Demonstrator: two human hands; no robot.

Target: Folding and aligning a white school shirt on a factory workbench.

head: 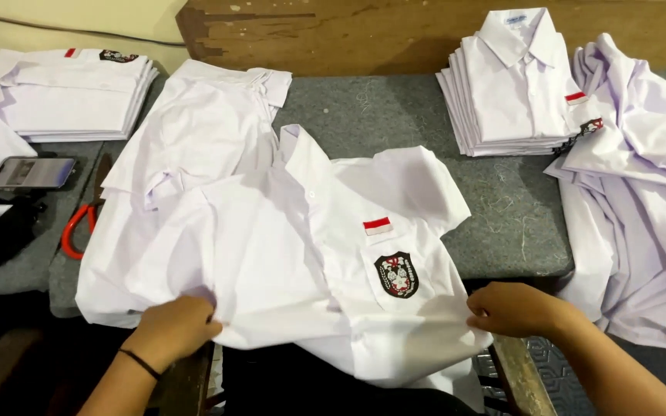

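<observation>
Left hand (175, 327), black band on the wrist, was curled closed on the near hem of the white shirt (287, 254), pinching a fold of cloth. Right hand (512, 308) did the same thing on the other side, fingers bunched around the shirt's bottom right edge just below the pocket. So both had hold of that one shirt, which lay spread face up on the grey desk (502, 208), its hem hanging over the near edge.

Everything else I'll place off that shirt. On its chest pocket sat a dark shield badge (396, 275), with a small red-and-white flag patch (378, 226) just above it. Tucked partly under the shirt's far left side was another loose white shirt (202, 131). Left of the shirt, near the desk's edge, lay red-handled scissors (79, 227), and further left a phone (31, 172) sat face up. Off to the right was a rumpled heap of white shirts (641, 192), well apart from the spread one. Far right behind the shirt stood a neat folded stack (512, 85), and far left behind it another folded stack (67, 92).
</observation>
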